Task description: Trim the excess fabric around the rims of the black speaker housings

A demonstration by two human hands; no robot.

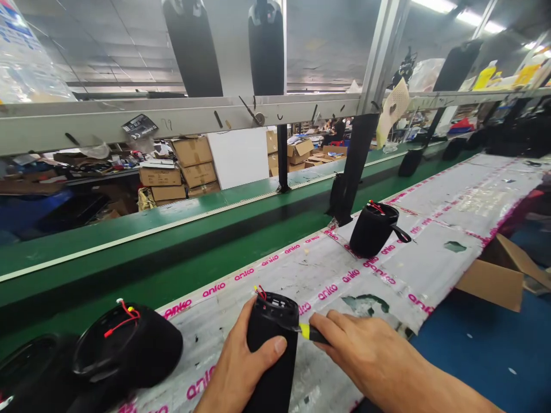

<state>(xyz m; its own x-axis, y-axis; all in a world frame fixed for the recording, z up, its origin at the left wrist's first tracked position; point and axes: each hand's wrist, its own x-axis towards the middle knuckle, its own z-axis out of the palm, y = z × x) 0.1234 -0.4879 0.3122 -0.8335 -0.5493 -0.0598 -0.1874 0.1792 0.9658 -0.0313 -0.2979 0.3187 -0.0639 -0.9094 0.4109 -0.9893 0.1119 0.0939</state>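
Observation:
A black fabric-covered cylindrical speaker stands slightly tilted at the bottom centre, its black plastic end facing up with red wires and a small connector sticking out. My left hand is wrapped around its left side, thumb across the front. My right hand grips a knife-like tool with a black-and-yellow handle. Its thin metal tip meets the right rim of the speaker's end; I cannot tell how far it goes in. To the left, another black speaker lies tilted with red wires on top.
A further black speaker with a strap stands on the plastic-covered bench. At the far left is a dark speaker. Behind the bench runs a green conveyor, under a metal shelf rail. A cardboard box sits at right.

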